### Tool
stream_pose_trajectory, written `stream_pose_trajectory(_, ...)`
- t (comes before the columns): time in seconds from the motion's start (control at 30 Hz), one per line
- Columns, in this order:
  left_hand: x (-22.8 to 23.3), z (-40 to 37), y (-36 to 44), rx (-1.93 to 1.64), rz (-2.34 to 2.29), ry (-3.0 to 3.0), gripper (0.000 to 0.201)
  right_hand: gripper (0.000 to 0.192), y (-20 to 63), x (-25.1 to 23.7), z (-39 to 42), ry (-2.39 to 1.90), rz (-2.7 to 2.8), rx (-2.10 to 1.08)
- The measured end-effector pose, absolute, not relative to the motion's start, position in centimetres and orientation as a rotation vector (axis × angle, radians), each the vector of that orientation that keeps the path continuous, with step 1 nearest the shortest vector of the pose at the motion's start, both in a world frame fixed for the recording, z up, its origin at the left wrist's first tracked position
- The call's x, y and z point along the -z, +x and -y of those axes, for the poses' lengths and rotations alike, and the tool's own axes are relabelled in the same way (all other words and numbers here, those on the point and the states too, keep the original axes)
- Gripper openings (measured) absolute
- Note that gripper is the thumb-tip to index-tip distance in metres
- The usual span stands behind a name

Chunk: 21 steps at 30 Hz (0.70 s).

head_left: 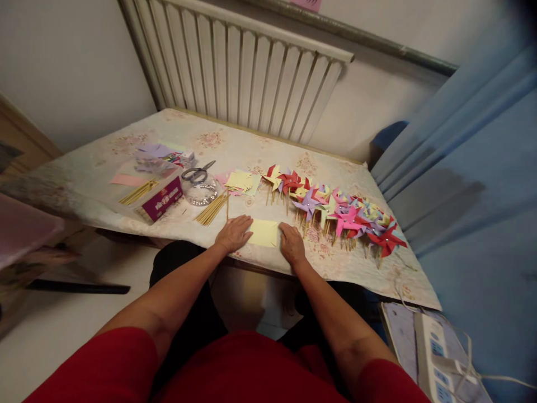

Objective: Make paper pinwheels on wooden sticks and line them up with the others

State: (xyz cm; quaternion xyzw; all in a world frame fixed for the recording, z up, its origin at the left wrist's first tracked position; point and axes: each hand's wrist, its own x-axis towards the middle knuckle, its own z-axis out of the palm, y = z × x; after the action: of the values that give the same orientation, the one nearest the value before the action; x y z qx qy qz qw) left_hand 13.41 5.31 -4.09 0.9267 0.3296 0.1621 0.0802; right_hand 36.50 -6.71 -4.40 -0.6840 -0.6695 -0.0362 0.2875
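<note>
A pale yellow paper square (264, 233), with slits at its corners, lies flat near the table's front edge. My left hand (235, 233) rests on its left side, fingers stretched out and lying flat. At the paper's right edge is my right hand (291, 243), its fingers extended and slightly bent, with nothing visibly gripped. Just beyond the left hand lie thin wooden sticks (211, 210). A stack of cut yellow paper (240, 180) is behind the square. To the right, many paper pinwheels (309, 204) in red, pink, purple and yellow stand on sticks.
Left on the flowered tablecloth (268, 146) are a purple-fronted box (163, 199) with sticks, a round clear tray (201, 193), scissors (198, 173) and purple paper (154, 151). A radiator (247, 73) runs behind the table. A power strip (436, 358) with cables sits at lower right, by a blue curtain (474, 184).
</note>
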Motion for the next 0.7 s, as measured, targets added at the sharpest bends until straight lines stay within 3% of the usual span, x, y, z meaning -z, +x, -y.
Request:
stream_pose_trajectory(0.23, 4.1, -5.3, 13.3, -0.516, -0.966, 2.777, 0.049, 0.051, 36.1, 4.2, 5.5, -1.995, 1.886, 0.179)
stream_pose_trajectory(0.7, 5.3, -6.7, 13.3, -0.622, -0.844, 2.846, 0.043, 0.042, 36.2, 3.6, 4.7, -2.112, 1.946, 0.132)
